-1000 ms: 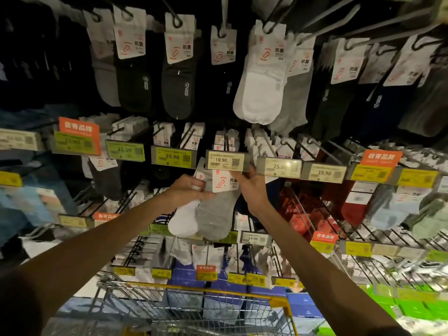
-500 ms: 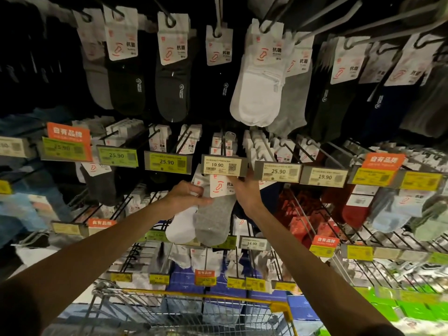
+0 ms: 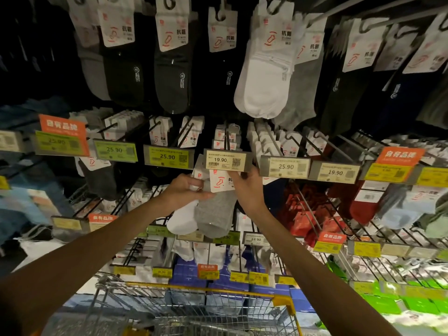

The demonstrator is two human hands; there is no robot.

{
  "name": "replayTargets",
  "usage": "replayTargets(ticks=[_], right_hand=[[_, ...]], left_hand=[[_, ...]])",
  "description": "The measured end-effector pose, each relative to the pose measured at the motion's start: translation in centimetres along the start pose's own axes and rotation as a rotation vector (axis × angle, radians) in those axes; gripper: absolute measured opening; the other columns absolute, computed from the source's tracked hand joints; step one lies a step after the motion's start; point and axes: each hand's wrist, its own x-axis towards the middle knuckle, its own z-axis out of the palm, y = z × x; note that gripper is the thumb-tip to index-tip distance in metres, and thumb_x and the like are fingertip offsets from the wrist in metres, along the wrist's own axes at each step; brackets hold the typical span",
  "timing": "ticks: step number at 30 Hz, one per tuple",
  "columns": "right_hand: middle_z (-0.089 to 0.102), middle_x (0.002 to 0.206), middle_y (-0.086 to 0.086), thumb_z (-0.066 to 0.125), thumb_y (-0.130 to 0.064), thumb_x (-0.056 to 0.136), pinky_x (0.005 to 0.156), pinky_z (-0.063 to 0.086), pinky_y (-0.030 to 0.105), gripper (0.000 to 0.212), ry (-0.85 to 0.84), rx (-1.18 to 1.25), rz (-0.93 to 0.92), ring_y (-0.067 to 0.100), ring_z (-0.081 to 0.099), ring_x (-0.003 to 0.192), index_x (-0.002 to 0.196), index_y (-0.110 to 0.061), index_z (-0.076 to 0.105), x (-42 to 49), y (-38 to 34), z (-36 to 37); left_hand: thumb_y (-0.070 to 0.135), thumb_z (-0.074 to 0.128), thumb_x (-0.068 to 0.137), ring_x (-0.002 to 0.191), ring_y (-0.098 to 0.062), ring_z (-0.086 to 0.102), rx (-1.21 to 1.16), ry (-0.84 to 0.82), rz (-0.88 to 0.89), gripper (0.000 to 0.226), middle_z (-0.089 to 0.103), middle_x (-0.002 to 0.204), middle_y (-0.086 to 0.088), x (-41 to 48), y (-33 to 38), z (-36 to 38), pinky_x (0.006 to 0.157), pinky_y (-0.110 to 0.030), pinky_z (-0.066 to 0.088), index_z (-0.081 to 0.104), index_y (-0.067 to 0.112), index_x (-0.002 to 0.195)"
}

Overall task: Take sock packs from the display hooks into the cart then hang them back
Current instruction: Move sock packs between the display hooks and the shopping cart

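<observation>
Head view: left grip (image 3: 186, 190) is clamped on the sock pack (image 3: 216, 210), fingers curled round its top, and right grip (image 3: 247, 187) pinches the card's other edge. The pack sits between both grips, just under the 19.90 price tag (image 3: 224, 160), with the cart (image 3: 194, 311) well below.

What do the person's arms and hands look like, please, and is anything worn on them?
The left arm and right arm are bare to the frame edge: no sleeves, watch or bracelet. The left hand and right hand are ungloved, no ring visible.
</observation>
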Motion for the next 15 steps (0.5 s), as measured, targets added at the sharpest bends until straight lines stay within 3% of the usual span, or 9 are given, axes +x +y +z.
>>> replayTargets(ticks=[5, 10, 13, 15], right_hand=[[0.067, 0.109, -0.001, 0.062, -0.005, 0.092, 0.074, 0.050, 0.011, 0.024, -0.013, -0.026, 0.003, -0.001, 0.063, 0.095, 0.115, -0.010, 0.062, 0.1, 0.2, 0.0], [0.066, 0.106, -0.003, 0.053, -0.001, 0.096, 0.076, 0.048, 0.011, 0.021, -0.057, -0.157, -0.130, -0.008, 0.062, 0.092, 0.115, -0.002, 0.062, 1.4, 1.5, -0.4], [0.066, 0.113, 0.012, 0.058, -0.003, 0.094, 0.084, 0.048, 0.022, 0.023, -0.064, -0.448, -0.228, 0.010, 0.059, 0.102, 0.115, 0.005, 0.061, 2.8, 2.9, -0.4], [0.070, 0.102, 0.013, 0.055, -0.010, 0.096, 0.081, 0.052, 0.029, 0.019, -0.029, -0.472, -0.178, 0.020, 0.066, 0.094, 0.104, 0.001, 0.069, 4.5, 4.0, -0.7]], left_hand=[[0.009, 0.083, 0.075, 0.113, -0.013, 0.066, 0.001, -0.002, -0.006, 0.038, 0.074, 0.111, 0.001, 0.1, 0.1, 0.3, 0.099, -0.034, 0.052, 0.075, 0.010, 0.111], [0.010, 0.081, 0.077, 0.111, -0.016, 0.067, -0.019, 0.013, -0.035, 0.035, 0.074, 0.112, -0.001, 1.5, -0.6, 0.0, 0.099, -0.039, 0.053, 0.074, 0.009, 0.112], [0.015, 0.081, 0.078, 0.111, -0.018, 0.067, -0.020, 0.044, -0.062, 0.036, 0.073, 0.114, -0.001, 3.1, -1.3, -0.1, 0.099, -0.040, 0.053, 0.074, 0.011, 0.113], [0.012, 0.078, 0.082, 0.113, -0.021, 0.066, -0.057, 0.035, -0.079, 0.036, 0.072, 0.117, -0.004, 4.1, -0.9, 0.2, 0.093, -0.033, 0.056, 0.072, 0.010, 0.117]])
